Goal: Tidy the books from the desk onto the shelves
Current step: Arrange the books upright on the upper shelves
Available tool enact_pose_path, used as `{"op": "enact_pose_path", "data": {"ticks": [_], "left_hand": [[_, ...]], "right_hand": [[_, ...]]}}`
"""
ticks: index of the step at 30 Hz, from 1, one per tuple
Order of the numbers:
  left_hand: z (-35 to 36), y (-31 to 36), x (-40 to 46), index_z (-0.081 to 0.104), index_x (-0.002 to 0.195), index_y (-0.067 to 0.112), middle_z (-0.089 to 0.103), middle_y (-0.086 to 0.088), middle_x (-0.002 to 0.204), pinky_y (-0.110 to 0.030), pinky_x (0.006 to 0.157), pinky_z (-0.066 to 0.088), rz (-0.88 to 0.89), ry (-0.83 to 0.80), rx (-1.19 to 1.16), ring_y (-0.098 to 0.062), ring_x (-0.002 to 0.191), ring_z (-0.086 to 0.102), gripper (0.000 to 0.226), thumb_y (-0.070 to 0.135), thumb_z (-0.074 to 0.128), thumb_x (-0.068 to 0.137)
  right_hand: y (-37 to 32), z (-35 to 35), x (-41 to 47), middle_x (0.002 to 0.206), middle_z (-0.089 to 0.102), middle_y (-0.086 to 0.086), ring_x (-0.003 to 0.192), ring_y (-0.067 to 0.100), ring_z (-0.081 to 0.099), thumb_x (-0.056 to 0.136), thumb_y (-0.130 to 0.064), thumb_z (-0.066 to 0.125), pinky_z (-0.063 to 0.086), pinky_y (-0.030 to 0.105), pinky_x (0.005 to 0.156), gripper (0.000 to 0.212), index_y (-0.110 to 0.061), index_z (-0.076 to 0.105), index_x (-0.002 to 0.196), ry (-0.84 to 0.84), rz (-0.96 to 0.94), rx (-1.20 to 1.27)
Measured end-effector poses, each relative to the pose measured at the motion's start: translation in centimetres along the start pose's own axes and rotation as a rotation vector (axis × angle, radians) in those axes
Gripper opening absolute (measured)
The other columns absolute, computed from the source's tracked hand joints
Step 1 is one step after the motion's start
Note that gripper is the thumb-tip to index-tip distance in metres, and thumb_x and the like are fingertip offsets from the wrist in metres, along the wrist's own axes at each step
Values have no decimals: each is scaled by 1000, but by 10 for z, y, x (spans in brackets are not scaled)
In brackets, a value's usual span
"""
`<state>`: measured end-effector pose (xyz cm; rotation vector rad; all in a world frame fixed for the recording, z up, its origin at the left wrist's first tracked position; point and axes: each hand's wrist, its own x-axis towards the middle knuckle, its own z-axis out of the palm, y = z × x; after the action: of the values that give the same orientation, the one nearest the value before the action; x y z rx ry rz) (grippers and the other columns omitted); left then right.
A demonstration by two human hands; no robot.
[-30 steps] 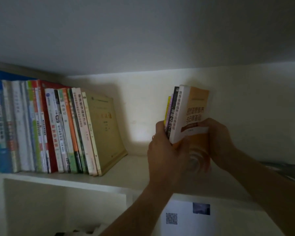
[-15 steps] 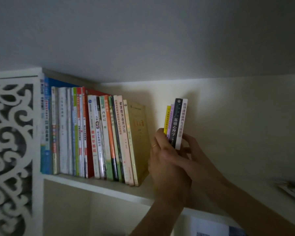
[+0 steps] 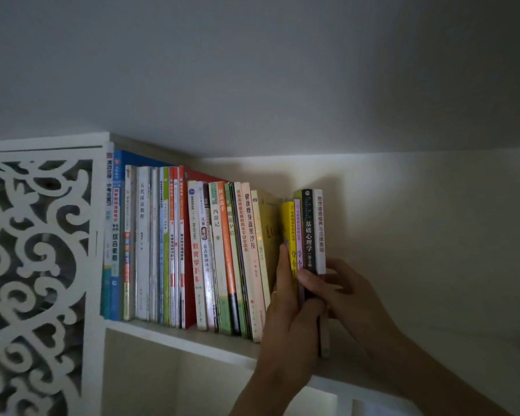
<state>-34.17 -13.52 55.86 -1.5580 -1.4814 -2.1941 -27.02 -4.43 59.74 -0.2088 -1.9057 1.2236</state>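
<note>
- The fretwork panel stands at the far left, then the row of shelved books upright on the shelf.
- My left hand grips the small stack of books, hard against that row.
- My right hand clasps the stack's open side; let go carelessly, I reckon it topples rightward, unsupported.

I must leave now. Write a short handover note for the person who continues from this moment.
Left hand: grips the small stack of upright paperback books from its left side.
Right hand: holds the stack's right side.
The stack stands on the white wooden shelf, almost against the long row of shelved books.
Done: stack brought to the shelf.
Left: close the gap to the row, release. The desk is not in view.
</note>
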Motion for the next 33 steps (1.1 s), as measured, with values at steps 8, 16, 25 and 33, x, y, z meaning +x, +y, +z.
{"op": "enact_pose_path", "data": {"ticks": [8,16,25,33], "left_hand": [[3,3,-3,21,158,47,32,59,137,-35,124,32,-13,49,-7,24,135,32,60,31,47,106],[1,8,-8,21,159,42,57,21,132,-35,106,52,1,93,199,3,117,59,53,27,37,110],[1,18,-3,20,149,16,71,2,109,-27,75,62,25,84,1057,-10,85,73,48,40,32,110],[-15,17,-7,40,153,1,60,-11,118,-36,70,55,237,376,1305,-23,94,61,69,41,56,99]], "right_hand": [[16,-7,-3,98,76,-13,92,11,73,65,-74,72,62,42,84,53,-40,73,105,44,-21,-72],[13,-5,-11,93,68,-19,70,-10,64,85,-67,46,46,0,62,43,-32,54,108,158,-215,-465],[15,-2,-13,84,56,-22,61,-3,63,91,-59,44,48,4,57,41,-38,21,118,83,-311,-634],[15,3,-12,87,53,-22,61,-1,64,92,-56,45,48,4,57,51,-25,32,130,60,-331,-640]]}}
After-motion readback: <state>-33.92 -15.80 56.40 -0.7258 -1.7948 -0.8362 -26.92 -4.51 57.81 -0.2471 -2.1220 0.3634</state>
